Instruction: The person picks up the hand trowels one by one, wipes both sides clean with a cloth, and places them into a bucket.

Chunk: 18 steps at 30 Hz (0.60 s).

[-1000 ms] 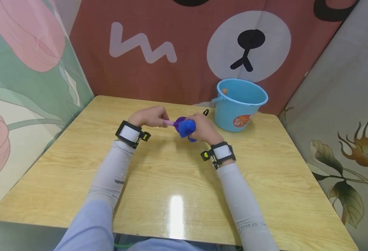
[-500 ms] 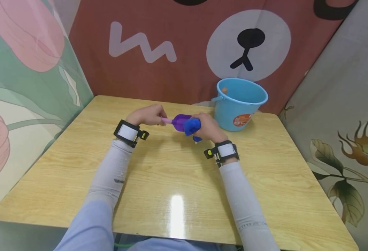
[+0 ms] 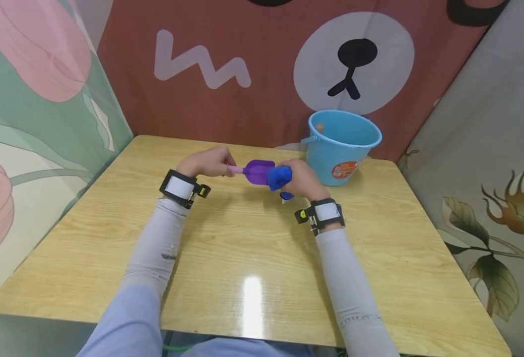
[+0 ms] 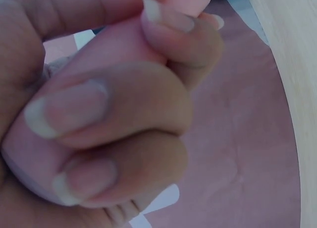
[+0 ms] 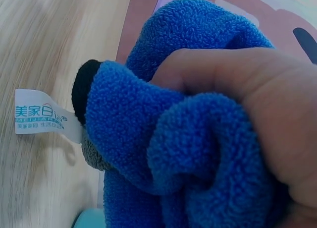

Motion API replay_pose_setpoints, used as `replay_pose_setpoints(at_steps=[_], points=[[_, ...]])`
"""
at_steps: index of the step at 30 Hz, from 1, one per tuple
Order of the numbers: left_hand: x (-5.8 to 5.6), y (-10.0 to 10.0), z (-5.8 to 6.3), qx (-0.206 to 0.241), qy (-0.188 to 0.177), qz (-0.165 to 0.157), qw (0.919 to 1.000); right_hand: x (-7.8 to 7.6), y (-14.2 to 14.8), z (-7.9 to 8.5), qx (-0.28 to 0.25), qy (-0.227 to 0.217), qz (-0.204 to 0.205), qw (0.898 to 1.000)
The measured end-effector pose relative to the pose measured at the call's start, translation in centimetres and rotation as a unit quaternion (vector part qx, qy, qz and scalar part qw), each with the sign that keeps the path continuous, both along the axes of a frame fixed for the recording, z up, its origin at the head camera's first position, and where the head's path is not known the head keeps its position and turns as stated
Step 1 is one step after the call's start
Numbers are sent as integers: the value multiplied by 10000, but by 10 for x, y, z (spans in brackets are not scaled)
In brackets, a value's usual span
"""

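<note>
My left hand (image 3: 208,162) grips the pink handle (image 4: 111,47) of a small toy shovel, its fingers curled round it in the left wrist view. The shovel's purple blade (image 3: 256,172) points right, above the table. Bunched in my right hand (image 3: 305,179) is a blue terry cloth (image 5: 126,124) with a black edge and a white tag (image 5: 42,111). In the head view the cloth (image 3: 280,178) lies against the right end of the blade and hides its tip. The fingers of my right hand are partly buried in the cloth.
A light blue bucket (image 3: 340,156) stands at the back right of the wooden table (image 3: 226,253), close behind my right hand. Something small and orange (image 3: 319,128) shows inside its rim. Printed fabric (image 3: 271,59) hangs behind the table and on both sides.
My right hand has moved right with the cloth, along the blade toward its tip, so more purple shows. The left hand has shifted slightly left and away with the shovel.
</note>
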<state>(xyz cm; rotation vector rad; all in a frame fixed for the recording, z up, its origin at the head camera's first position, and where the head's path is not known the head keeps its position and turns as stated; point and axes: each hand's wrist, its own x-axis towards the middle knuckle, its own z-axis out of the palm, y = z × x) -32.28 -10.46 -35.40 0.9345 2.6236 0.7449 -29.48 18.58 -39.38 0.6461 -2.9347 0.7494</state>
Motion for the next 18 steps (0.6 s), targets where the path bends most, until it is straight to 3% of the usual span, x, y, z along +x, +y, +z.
replay_pose_setpoints(at_steps=[9,14,18], points=[[-1,-6,2,268,-190,-79,9994,-5,16,-4,77,40,-353,9993],[-2,-7,3,345,-267,-32,9990,-6,22,-1,-535,350,-641,9959],[-1,-6,3,337,-304,25,9990,-2,19,7,-1265,823,-722,9859]])
